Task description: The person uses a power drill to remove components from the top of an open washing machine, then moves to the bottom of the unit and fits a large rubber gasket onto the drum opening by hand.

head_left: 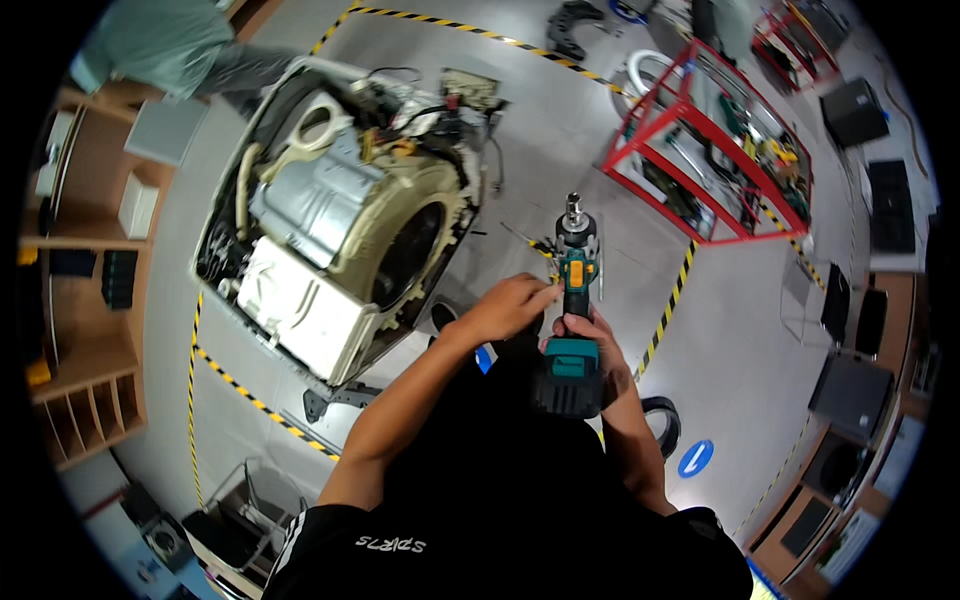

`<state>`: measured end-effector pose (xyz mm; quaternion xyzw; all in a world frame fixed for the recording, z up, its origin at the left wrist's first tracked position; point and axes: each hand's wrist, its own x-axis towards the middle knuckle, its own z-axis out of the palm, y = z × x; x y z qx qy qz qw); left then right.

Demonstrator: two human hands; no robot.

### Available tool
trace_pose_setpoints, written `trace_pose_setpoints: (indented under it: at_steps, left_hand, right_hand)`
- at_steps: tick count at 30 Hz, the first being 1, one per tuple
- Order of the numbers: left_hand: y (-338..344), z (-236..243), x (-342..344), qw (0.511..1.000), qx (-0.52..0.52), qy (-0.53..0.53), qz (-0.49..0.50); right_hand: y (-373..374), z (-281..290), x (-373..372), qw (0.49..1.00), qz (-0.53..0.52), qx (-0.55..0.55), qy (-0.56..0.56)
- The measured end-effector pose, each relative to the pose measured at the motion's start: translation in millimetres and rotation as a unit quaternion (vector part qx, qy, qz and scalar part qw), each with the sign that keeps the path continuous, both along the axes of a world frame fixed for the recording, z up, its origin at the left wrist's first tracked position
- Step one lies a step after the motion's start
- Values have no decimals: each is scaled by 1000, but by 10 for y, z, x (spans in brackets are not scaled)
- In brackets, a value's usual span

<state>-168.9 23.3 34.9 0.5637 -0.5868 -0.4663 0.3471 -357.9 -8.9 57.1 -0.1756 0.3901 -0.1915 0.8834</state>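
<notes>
My right hand [608, 348] is closed round the black grip of a green and black cordless impact wrench [575, 272]. The wrench points away from me, with a metal socket [573, 204] at its tip and a battery pack [572, 378] towards my body. Just left of the grip is my left hand [505, 308], its fingers bent together and their tips close to the tool. What those fingers hold, if anything, is hidden. A partly dismantled front-loading washing machine [345, 215] lies on the floor to the left, its drum and grey metal cover exposed.
A red-framed rack [700, 150] with tools and parts stands at the right. Yellow-black tape [668, 308] marks the floor. Wooden shelves [95, 320] line the left side, where another person [160, 45] stands at the far end. A folding chair [245, 515] is at lower left.
</notes>
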Motion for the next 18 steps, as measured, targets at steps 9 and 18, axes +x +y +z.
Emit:
trace_pose_setpoints:
  at_steps: [9,18]
  left_hand:
    - [983,-1071,272,963,155,-214,48]
    - [2465,-2192,351,811,536,-3,234]
  right_hand:
    - [-46,-485,-1278,964,-226,139,18]
    - [-626,-480,-1746,916,-339,172,130]
